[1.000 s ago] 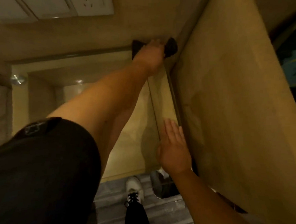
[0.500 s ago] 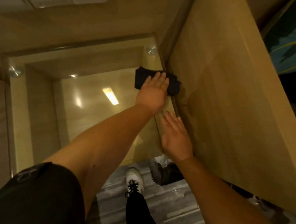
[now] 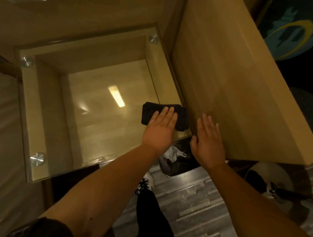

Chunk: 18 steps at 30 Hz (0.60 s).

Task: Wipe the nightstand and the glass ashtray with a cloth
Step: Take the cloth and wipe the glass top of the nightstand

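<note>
The nightstand has a glass top held by round metal studs, with a pale wooden box visible beneath it. A folded black cloth lies on the glass near its right front corner. My left hand presses flat on the cloth, fingers straight and together. My right hand rests flat and empty on the near edge of the wooden surface beside the nightstand. No ashtray is in view.
The tall wooden surface stands tight against the nightstand's right side. A waste bin with crumpled paper sits on the grey floor below my hands. A pale bed edge runs along the left. My shoe is below.
My left hand has drawn the cloth along the right side of the glass, from the far corner toward the front edge. My right hand has stayed on the wooden edge.
</note>
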{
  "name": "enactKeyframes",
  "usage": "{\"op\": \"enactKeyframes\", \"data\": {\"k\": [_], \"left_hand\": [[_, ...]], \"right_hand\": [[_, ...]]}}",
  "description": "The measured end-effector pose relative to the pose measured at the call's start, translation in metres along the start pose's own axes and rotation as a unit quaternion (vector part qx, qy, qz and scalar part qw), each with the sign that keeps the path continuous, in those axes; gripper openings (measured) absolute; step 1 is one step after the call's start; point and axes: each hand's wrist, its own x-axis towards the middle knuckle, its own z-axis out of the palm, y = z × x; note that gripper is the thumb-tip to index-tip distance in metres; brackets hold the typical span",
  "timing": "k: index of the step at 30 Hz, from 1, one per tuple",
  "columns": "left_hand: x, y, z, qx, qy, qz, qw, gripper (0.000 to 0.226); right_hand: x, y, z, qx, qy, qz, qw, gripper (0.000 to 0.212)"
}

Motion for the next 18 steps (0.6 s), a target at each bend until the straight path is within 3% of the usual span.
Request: {"op": "enactKeyframes", "data": {"k": [7, 15, 18], "left_hand": [[-0.04, 0.025, 0.011, 0.012, -0.013, -0.007, 1.0, 0.061], [-0.051, 0.009, 0.003, -0.017, -0.011, 0.044, 0.999, 0.063], [-0.06, -0.007, 0.003, 0.039, -0.018, 0.053, 0.998, 0.067]], "right_hand": [[-0.04, -0.004, -0.001, 0.001, -0.017, -0.043, 0.999, 0.066], [-0.023, -0.024, 0.009, -0.099, -0.059, -0.124, 0.986, 0.075], [-0.019, -0.029, 0.013, -0.136, -0.071, -0.162, 0.975, 0.071]]}}
